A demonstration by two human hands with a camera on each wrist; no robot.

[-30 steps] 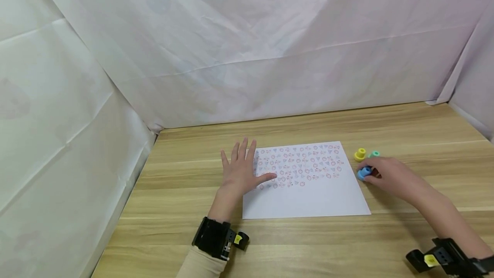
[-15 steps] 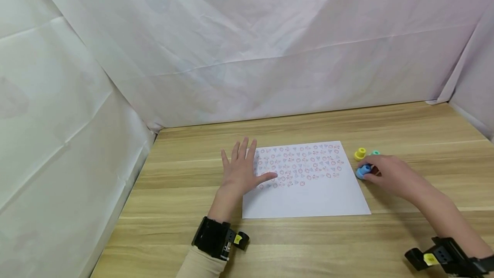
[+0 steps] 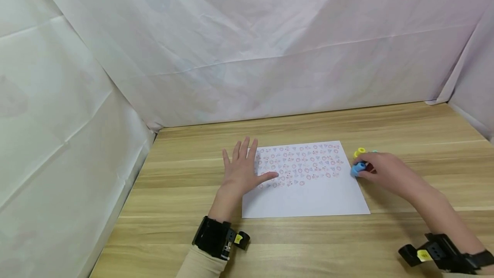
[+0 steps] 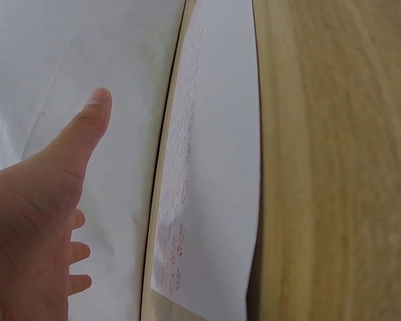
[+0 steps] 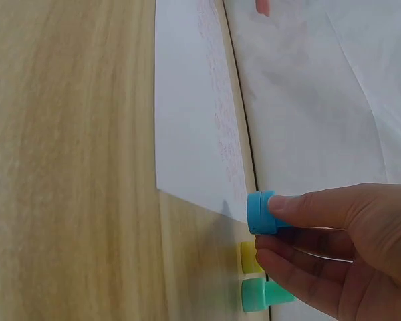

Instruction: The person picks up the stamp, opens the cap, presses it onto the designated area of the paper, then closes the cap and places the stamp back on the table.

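A person's right hand [image 3: 386, 171] is pinching a blue stamp [image 3: 358, 168] between thumb and fingertips, holding it at the right edge of a white sheet of paper [image 3: 308, 196] whose upper half is covered with rows of small red and blue stamped marks. The left hand [image 3: 241, 170] is lying flat with fingers spread, pressing down the sheet's left edge on the wooden table [image 3: 347, 243]. A yellow stamp [image 5: 248, 257] and a green stamp [image 5: 257, 295] are standing just beside the right hand. Judging from the frames, stamping is under way; the next move calls for carrying the blue stamp over bare paper and pressing straight down.
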